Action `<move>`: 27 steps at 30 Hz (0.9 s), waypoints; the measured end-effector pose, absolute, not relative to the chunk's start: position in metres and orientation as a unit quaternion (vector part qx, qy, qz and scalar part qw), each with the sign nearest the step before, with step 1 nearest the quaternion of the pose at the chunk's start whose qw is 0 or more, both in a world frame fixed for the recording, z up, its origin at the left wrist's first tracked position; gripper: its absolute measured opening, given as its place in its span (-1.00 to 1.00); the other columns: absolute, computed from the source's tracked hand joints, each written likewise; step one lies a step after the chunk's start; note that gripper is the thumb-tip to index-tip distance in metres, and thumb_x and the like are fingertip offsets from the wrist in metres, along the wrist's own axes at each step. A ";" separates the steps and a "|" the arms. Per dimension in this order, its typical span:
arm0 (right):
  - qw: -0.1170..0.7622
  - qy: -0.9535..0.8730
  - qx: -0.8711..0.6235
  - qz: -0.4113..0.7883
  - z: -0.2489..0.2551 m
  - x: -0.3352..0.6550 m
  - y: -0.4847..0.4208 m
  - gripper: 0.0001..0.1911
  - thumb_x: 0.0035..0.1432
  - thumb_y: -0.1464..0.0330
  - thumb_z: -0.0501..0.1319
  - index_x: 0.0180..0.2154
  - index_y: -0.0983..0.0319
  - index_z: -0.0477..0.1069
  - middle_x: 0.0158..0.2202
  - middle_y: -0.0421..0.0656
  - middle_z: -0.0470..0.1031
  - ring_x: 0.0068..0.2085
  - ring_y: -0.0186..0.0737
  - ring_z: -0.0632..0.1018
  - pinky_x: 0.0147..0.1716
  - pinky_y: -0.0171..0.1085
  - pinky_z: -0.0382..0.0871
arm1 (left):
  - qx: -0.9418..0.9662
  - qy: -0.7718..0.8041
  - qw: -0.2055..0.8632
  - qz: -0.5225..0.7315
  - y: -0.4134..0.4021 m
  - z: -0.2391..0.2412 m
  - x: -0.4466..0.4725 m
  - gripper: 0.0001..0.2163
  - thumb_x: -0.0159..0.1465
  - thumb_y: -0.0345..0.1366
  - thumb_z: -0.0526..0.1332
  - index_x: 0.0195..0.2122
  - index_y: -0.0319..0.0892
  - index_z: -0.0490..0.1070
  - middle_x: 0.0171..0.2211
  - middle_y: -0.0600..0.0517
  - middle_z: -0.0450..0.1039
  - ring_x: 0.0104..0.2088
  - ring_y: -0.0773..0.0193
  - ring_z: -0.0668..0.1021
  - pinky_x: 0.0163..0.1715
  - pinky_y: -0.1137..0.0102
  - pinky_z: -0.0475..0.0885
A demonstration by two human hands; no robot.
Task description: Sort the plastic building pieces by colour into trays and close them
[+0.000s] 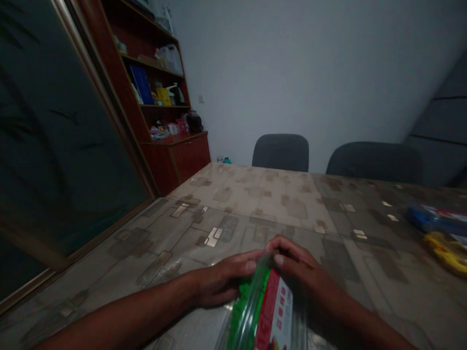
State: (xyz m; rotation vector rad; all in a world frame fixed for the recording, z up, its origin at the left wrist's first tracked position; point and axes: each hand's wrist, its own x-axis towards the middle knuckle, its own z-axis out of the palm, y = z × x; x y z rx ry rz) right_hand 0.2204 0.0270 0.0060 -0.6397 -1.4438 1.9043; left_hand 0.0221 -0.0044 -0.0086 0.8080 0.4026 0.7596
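Between my hands is a clear plastic package (248, 311) with bright green contents and a red and white label (279, 311). It sits low in the view, tilted, and its near end runs past the bottom edge. My left hand (226, 277) grips its left side, thumb on top and fingers partly hidden beneath. At the far end, my right hand (295, 262) has its thumb and curled fingers closed on the package's edge. What the green contents are, I cannot make out.
The table (233, 194) has a patterned cover. At the right lie a blurred blue item (426, 218) and a yellow item (447, 253), both with packaging. Two grey chairs (280, 151) stand behind the table. A wooden shelf unit (189, 150) is at the far left, near a glass panel (54, 136).
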 end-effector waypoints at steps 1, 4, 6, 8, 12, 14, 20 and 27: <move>0.339 -0.544 -0.247 0.727 0.006 0.217 0.023 -0.75 0.21 0.15 0.27 -0.27 0.17 0.33 -0.45 -0.31 0.33 -0.47 -0.37 0.35 -0.45 -0.35 0.21 | 0.373 0.188 0.834 0.362 -0.006 -0.009 0.022 -0.38 0.16 -0.14 0.44 0.20 -0.24 0.36 0.05 -0.18 0.49 0.01 0.07 0.55 0.05 0.30 0.36; 0.357 -0.560 -0.252 0.704 0.009 0.209 0.015 -0.79 0.24 0.17 0.25 -0.26 0.16 0.33 -0.41 -0.31 0.30 -0.44 -0.38 0.31 -0.43 -0.36 0.20 | 0.342 0.192 0.842 0.370 -0.011 -0.009 0.024 -0.39 0.13 -0.12 0.45 0.15 -0.25 0.39 -0.04 -0.16 0.55 -0.15 0.14 0.61 -0.08 0.37 0.42; 0.353 -0.585 -0.251 0.685 0.013 0.209 0.014 -0.80 0.25 0.18 0.23 -0.24 0.15 0.34 -0.37 -0.29 0.29 -0.41 -0.36 0.31 -0.41 -0.36 0.21 | 0.329 0.197 0.844 0.375 -0.014 -0.008 0.027 -0.45 0.14 -0.13 0.44 0.10 -0.27 0.43 -0.15 -0.13 0.59 -0.29 0.20 0.63 -0.19 0.41 0.45; 0.343 -0.614 -0.242 0.668 0.017 0.210 0.016 -0.79 0.24 0.15 0.24 -0.24 0.15 0.36 -0.35 -0.28 0.29 -0.37 -0.33 0.32 -0.38 -0.35 0.22 | 0.321 0.199 0.842 0.386 -0.016 -0.008 0.030 -0.50 0.13 -0.18 0.44 0.06 -0.28 0.46 -0.23 -0.10 0.60 -0.35 0.23 0.62 -0.23 0.43 0.45; 0.337 -0.668 -0.213 0.629 0.023 0.213 0.021 -0.71 0.20 0.08 0.26 -0.28 0.17 0.41 -0.33 -0.24 0.30 -0.29 -0.25 0.36 -0.31 -0.30 0.24 | 0.310 0.201 0.838 0.401 -0.019 -0.011 0.034 -0.55 0.11 -0.19 0.47 -0.02 -0.27 0.50 -0.24 -0.08 0.60 -0.32 0.25 0.62 -0.19 0.44 0.46; 0.350 -0.660 -0.216 0.629 0.023 0.212 0.020 -0.70 0.21 0.07 0.25 -0.30 0.17 0.42 -0.33 -0.24 0.30 -0.31 -0.26 0.34 -0.32 -0.30 0.22 | 0.312 0.210 0.835 0.402 -0.019 -0.013 0.034 -0.55 0.08 -0.17 0.49 -0.06 -0.27 0.52 -0.24 -0.09 0.59 -0.31 0.24 0.62 -0.18 0.43 0.46; 0.391 -0.622 -0.224 0.640 0.017 0.210 0.011 -0.69 0.15 0.09 0.32 -0.36 0.19 0.42 -0.38 -0.27 0.26 -0.37 -0.33 0.29 -0.39 -0.34 0.18 | 0.322 0.225 0.832 0.393 -0.019 -0.018 0.032 -0.53 0.04 -0.16 0.51 -0.07 -0.26 0.52 -0.20 -0.10 0.58 -0.29 0.24 0.61 -0.17 0.42 0.46; 0.338 -0.605 -0.302 0.655 0.024 0.209 0.017 -0.60 0.11 0.01 0.32 -0.37 0.20 0.36 -0.53 -0.33 0.22 -0.51 -0.38 0.24 -0.55 -0.38 0.11 | 0.324 0.287 0.819 0.377 0.000 -0.043 0.029 -0.61 0.15 -0.10 0.44 -0.14 -0.30 0.53 -0.33 -0.03 0.55 -0.41 0.30 0.56 -0.28 0.42 0.43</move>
